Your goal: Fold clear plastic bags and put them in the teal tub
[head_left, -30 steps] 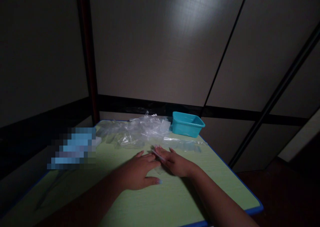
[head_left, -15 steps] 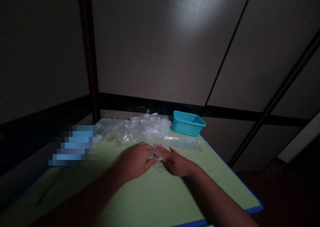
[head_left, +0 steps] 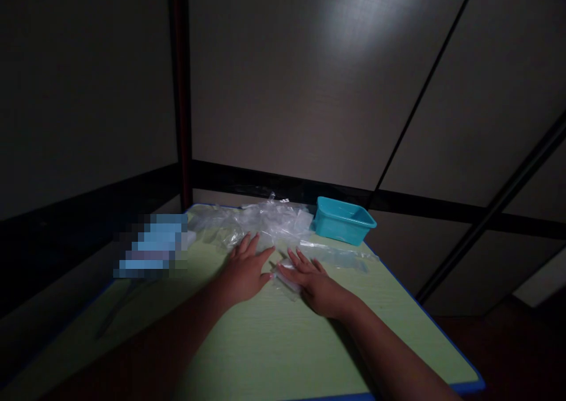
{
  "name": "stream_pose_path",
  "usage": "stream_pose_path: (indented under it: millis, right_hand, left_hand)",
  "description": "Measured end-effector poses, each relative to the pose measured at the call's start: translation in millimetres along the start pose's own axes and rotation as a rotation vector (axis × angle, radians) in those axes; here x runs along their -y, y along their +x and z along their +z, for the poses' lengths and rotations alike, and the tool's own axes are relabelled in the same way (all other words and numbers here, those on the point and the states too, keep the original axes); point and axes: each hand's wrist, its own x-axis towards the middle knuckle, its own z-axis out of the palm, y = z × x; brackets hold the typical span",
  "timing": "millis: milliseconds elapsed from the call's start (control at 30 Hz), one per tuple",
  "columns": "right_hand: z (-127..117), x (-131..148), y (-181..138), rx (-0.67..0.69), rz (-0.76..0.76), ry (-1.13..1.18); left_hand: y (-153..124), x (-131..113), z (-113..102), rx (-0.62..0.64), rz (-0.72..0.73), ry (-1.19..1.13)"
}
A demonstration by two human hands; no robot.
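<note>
My left hand (head_left: 244,268) lies flat on the green table (head_left: 274,348), fingers stretched toward a heap of clear plastic bags (head_left: 260,224). Close on its right, my right hand (head_left: 309,280) also lies flat with fingers spread, pressing on a small clear bag (head_left: 286,276) that shows at its thumb side. The thumbs of the two hands nearly meet over that bag. The room is dim and fine detail is lost.
A teal plastic tub (head_left: 344,219) stands at the table's far right corner, with more flat clear bags (head_left: 342,256) in front of it. A blurred bluish patch (head_left: 152,245) sits at the left edge. Dark wall panels rise behind the table.
My left hand slid forward toward the bag heap and its fingers spread out. My right hand stayed on the small bag. The view shifted a little to the left.
</note>
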Motion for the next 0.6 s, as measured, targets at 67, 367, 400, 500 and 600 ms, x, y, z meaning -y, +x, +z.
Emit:
stream_pose_path:
  millis: [67, 367, 400, 500, 600]
  right_hand:
    - [0.0, 0.8, 0.5, 0.013, 0.003, -0.022]
    - [-1.3, 7.0, 1.0, 0.018, 0.045, -0.135]
    - [-2.2, 8.6, 0.9, 0.024, 0.049, -0.154]
    - [-5.2, 13.5, 0.7, 0.032, 0.053, -0.199]
    - [-6.6, 16.7, 1.0, 0.019, 0.045, -0.225]
  left_hand:
    - [0.4, -0.3, -1.0, 0.013, -0.016, -0.008]
    - [-0.5, -6.3, -1.3, -0.056, -0.103, 0.027]
    - [-0.8, -6.3, -0.2, -0.051, -0.104, 0.031]
    - [-1.5, -6.2, 2.3, -0.029, -0.103, 0.032]
    - [-1.9, -7.0, 2.6, -0.017, -0.098, 0.021]
